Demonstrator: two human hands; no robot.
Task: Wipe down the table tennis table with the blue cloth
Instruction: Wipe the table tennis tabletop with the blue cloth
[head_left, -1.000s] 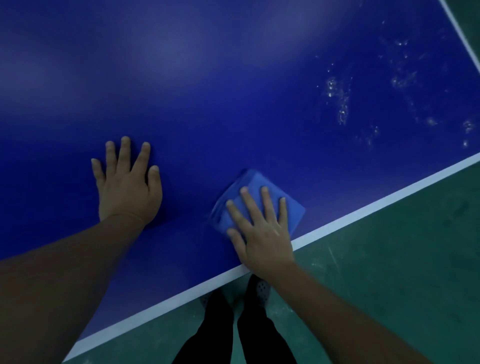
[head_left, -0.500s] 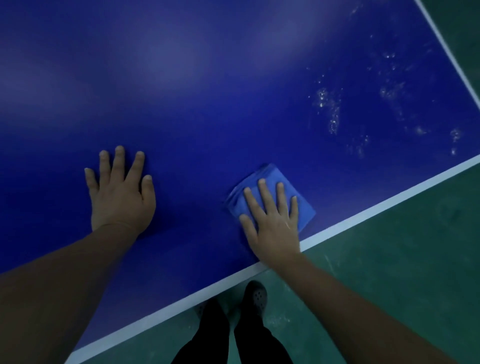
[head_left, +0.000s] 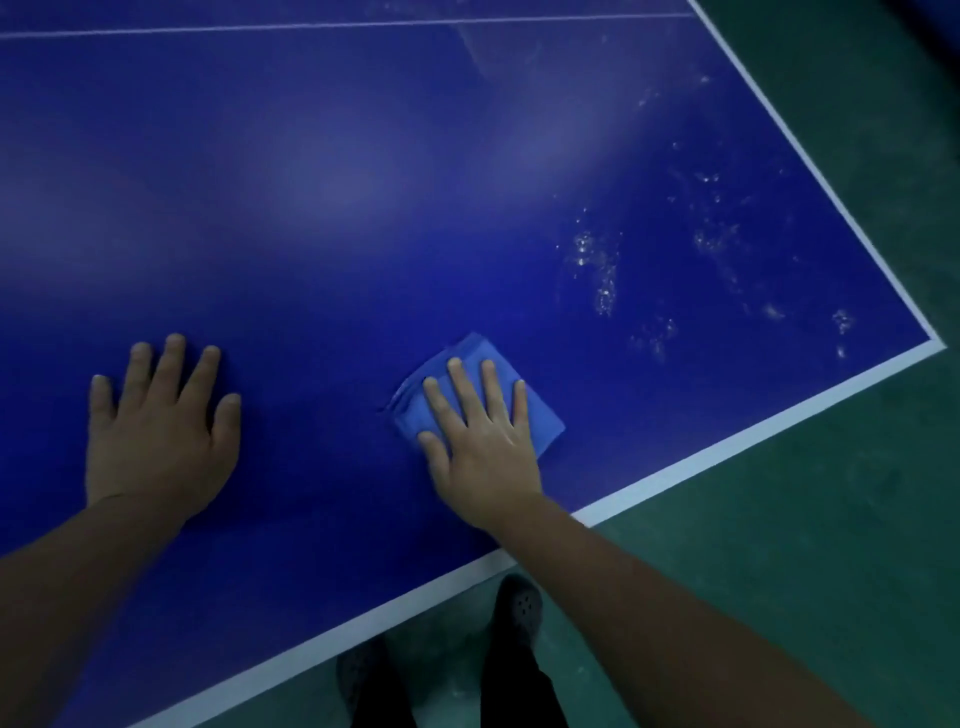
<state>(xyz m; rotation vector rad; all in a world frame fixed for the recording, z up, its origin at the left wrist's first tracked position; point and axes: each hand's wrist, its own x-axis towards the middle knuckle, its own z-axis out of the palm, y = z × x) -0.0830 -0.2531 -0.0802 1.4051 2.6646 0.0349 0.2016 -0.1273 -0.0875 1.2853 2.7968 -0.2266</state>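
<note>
Blue tabletop (head_left: 363, 182), white specks at 2 o'clock | right hand (head_left: 480, 441) flat, fingers straight, pressing blue cloth (head_left: 545, 426) | left hand (head_left: 156, 431) flat on tabletop

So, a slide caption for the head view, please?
Right hand presses folded blue cloth on table tennis table; left hand flat.

The picture is dim and a bit soft. Pale light patches shine on the table (head_left: 363, 156) top.

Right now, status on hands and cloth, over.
Left hand flat on table. Right hand pressing folded blue cloth. White specks ahead-right, unwiped.
</note>
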